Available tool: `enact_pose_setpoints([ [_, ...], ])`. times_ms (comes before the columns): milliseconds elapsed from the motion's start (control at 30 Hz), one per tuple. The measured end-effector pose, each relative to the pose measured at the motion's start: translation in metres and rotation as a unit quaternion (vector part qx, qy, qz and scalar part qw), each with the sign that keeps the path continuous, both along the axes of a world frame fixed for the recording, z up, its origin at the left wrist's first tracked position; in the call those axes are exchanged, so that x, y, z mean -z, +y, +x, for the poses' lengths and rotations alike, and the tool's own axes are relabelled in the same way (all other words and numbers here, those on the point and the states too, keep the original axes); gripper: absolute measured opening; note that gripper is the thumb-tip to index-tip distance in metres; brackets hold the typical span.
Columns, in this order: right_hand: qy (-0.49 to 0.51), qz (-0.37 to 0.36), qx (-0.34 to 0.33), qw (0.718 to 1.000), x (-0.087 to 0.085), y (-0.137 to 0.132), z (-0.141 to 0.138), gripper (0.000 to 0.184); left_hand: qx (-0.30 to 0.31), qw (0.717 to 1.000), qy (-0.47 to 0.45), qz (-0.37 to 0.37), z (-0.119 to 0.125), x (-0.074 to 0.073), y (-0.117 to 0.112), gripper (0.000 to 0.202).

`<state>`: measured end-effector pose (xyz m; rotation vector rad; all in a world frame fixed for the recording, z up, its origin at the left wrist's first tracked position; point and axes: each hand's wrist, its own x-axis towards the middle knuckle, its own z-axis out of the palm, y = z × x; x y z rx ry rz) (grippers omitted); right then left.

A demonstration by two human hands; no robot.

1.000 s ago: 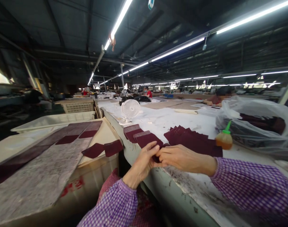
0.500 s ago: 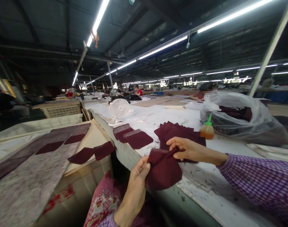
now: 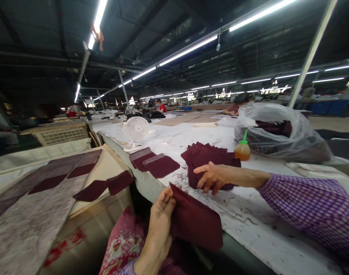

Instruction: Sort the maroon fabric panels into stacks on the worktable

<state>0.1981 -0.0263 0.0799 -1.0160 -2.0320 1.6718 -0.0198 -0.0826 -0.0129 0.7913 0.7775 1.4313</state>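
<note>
A maroon fabric piece (image 3: 195, 219) hangs tilted over the table's front edge, pinched at its upper left corner by my left hand (image 3: 160, 219). My right hand (image 3: 213, 176) hovers at the near side of a fanned pile of maroon fabric pieces (image 3: 210, 154), its fingers apart and the index stretched to the left. Whether those fingertips touch the pile I cannot tell. Left of the pile, a few overlapping maroon pieces (image 3: 163, 166) with greyish edge strips lie near the table's edge.
A white fan (image 3: 136, 128) stands behind the pieces. An oil bottle (image 3: 243, 151) with a green nozzle and a clear plastic bag (image 3: 283, 137) of dark fabric are at right. More maroon pieces (image 3: 90, 191) lie over a cream bin (image 3: 102, 225) at left. Co-workers sit farther back.
My right hand has let go of the maroon piece and moved back over the pile, its fingers spreading. The piece now hangs from my left hand alone, turned downward to the right.
</note>
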Motion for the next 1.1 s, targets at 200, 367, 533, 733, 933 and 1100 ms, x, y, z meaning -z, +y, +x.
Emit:
enact_pose_setpoints([
  [200,-0.1,0.319,-0.011,0.942,0.004,-0.02,-0.015,0.084,-0.078,0.997,0.014,0.009,-0.003,0.001,0.013,0.044],
  [367,-0.064,0.279,0.083,0.955,0.012,-0.009,-0.015,0.048,-0.038,0.999,0.01,0.014,-0.003,0.002,0.005,0.051],
  [533,-0.059,0.121,0.02,0.991,0.002,0.005,0.004,0.055,-0.039,0.985,0.152,0.07,-0.01,-0.019,0.01,0.052],
  [733,-0.116,0.107,-0.043,0.987,0.0,0.003,0.006,0.05,0.047,0.854,0.491,0.168,0.009,-0.036,0.034,0.045],
  [933,-0.212,0.259,0.018,0.942,-0.004,0.005,0.008,0.047,0.027,0.772,0.606,0.19,0.035,-0.031,0.046,0.028],
  [1100,-0.259,0.36,-0.002,0.896,0.009,0.019,0.015,0.023,0.022,0.725,0.643,0.246,0.036,-0.027,0.048,0.021],
])
